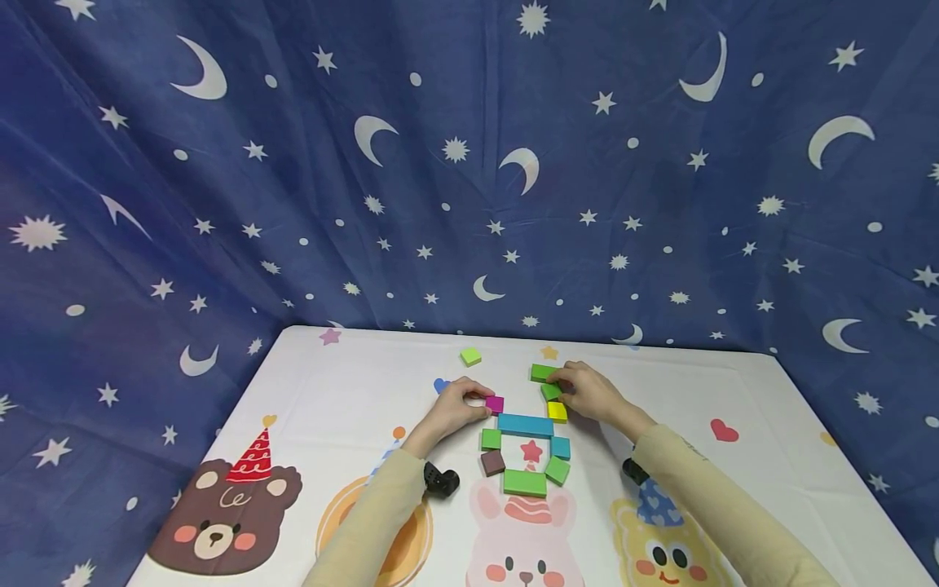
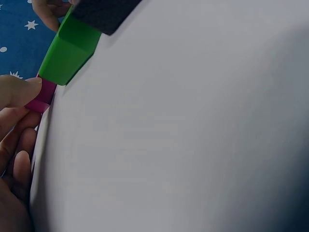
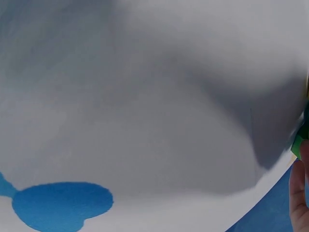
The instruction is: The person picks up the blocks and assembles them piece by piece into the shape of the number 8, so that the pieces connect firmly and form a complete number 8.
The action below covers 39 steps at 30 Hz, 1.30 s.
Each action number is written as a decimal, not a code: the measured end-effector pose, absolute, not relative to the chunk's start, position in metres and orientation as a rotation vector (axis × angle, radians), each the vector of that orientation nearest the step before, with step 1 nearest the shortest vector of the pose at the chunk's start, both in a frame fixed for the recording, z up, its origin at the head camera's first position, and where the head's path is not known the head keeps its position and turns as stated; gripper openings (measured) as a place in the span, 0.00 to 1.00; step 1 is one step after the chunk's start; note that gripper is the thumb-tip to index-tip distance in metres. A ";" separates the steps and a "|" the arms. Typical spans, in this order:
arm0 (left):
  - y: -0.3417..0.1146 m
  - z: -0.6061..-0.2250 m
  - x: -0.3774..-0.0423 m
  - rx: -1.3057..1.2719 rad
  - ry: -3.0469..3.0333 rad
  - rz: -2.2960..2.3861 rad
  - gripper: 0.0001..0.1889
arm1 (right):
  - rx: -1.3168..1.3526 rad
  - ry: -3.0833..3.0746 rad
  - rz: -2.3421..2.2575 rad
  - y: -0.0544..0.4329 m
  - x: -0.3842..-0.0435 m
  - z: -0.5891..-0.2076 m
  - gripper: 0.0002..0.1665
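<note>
My left hand (image 1: 455, 409) pinches a magenta block (image 1: 495, 404) between thumb and fingers, just beyond the left end of a long blue block (image 1: 525, 425). In the left wrist view the thumb presses the magenta block (image 2: 45, 93), and a green block (image 2: 70, 53) stands nearer the camera. My right hand (image 1: 592, 393) pinches a small green block (image 1: 551, 393), partly hidden by its fingers. That block lies between a yellow block (image 1: 557, 412) and another green block (image 1: 543, 372), which the index fingertip nearly meets. The right wrist view catches only some fingers and a green corner.
Below the long blue block, a ring continues with a green block (image 1: 491, 439), a brown block (image 1: 493, 463), a long light-green block (image 1: 524, 483), a green block (image 1: 557, 470) and a teal block (image 1: 561, 448). A lime block (image 1: 471, 356) lies apart on the printed tablecloth (image 1: 660, 383).
</note>
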<state>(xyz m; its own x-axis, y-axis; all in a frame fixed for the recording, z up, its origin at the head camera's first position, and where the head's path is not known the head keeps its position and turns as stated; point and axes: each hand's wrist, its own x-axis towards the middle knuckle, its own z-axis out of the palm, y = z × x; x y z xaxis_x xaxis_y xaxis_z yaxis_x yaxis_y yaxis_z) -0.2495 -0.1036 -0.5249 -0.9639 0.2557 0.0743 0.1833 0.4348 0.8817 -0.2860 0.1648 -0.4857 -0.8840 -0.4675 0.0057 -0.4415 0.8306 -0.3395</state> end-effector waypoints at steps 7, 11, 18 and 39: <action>-0.103 -0.525 -0.249 0.387 2.596 1.589 0.14 | -0.742 2.929 -0.510 0.167 -0.285 -0.487 0.19; -0.104 -0.525 -0.248 0.397 2.605 1.586 0.15 | -0.762 2.930 -0.520 0.168 -0.284 -0.489 0.19; -0.104 -0.525 -0.248 0.390 2.599 1.584 0.15 | -0.768 2.934 -0.548 0.170 -0.283 -0.492 0.20; -0.104 -0.526 -0.252 0.380 2.567 1.597 0.16 | -0.729 2.921 -0.576 0.170 -0.283 -0.492 0.20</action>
